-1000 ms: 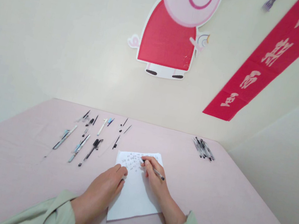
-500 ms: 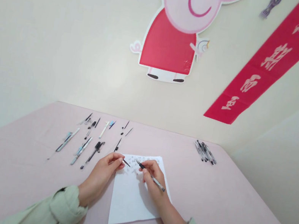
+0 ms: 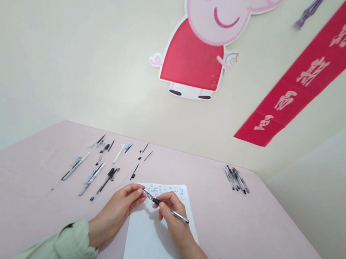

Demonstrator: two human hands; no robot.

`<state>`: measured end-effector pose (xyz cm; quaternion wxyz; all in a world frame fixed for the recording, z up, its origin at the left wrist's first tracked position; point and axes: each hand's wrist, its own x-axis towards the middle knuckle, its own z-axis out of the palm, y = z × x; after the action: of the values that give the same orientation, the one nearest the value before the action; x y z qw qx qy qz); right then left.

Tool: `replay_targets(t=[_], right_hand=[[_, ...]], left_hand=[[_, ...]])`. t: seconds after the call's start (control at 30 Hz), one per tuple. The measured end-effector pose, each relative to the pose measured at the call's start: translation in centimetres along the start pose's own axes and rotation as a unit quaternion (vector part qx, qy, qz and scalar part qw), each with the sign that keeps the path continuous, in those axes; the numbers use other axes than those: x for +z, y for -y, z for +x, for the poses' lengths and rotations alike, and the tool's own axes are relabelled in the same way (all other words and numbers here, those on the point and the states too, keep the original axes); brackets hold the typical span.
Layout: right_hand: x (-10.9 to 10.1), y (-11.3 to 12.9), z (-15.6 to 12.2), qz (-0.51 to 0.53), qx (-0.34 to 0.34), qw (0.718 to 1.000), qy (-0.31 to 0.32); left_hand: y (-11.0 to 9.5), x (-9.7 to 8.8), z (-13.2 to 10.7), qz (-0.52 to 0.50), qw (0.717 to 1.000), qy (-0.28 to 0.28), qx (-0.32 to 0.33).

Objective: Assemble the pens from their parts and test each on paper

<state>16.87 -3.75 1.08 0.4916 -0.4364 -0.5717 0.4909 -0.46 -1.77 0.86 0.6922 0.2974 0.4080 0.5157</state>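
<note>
My right hand (image 3: 173,221) is closed around a thin pen (image 3: 174,213) with a clear barrel and black grip, held level above a white sheet of paper (image 3: 149,237) that has handwriting near its top. My left hand (image 3: 118,211) pinches a small dark cap-like piece (image 3: 145,193) at the pen's tip end. Both hands meet over the upper left part of the paper. Pale green sleeves cover both forearms.
Several pens and loose pen parts (image 3: 99,165) lie spread on the pink tablecloth (image 3: 12,204) left of the paper. A bundle of black pens (image 3: 236,179) lies at the far right. The wall behind carries a cartoon pig cutout (image 3: 205,41) and a red banner (image 3: 307,68).
My right hand stopped writing and lifted the pen off the paper. My left hand left the paper, picked up a small dark piece, and brought it to the pen's tip.
</note>
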Motion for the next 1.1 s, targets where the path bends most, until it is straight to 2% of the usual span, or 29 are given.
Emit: replay_targets(t=[0.13, 0.27, 0.43, 0.7, 0.97, 1.1], right_hand=[[0.1, -0.3, 0.0, 0.016, 0.002, 1.000, 0.005], [-0.1, -0.8, 0.2, 0.040, 0.014, 0.999, -0.010], [-0.5, -1.5, 0.5, 0.080, 0.048, 0.995, -0.027], [-0.8, -2.2, 0.5, 0.117, 0.063, 0.991, -0.011], [0.1, -1.5, 0.3, 0.119, 0.059, 0.991, -0.005], [0.4, -1.3, 0.3, 0.096, 0.048, 0.994, -0.006]], left_hand=[[0.0, 0.3, -0.5, 0.068, 0.997, 0.034, 0.016], [0.0, 0.3, -0.5, 0.145, 0.988, 0.060, 0.003], [-0.2, 0.1, -0.5, 0.156, 0.979, 0.128, -0.026], [-0.9, 0.1, -0.8, 0.173, 0.964, 0.184, -0.086], [-0.9, -0.2, -0.7, 0.152, 0.967, 0.169, -0.114], [-0.8, 0.3, -1.1, 0.150, 0.972, 0.153, -0.092]])
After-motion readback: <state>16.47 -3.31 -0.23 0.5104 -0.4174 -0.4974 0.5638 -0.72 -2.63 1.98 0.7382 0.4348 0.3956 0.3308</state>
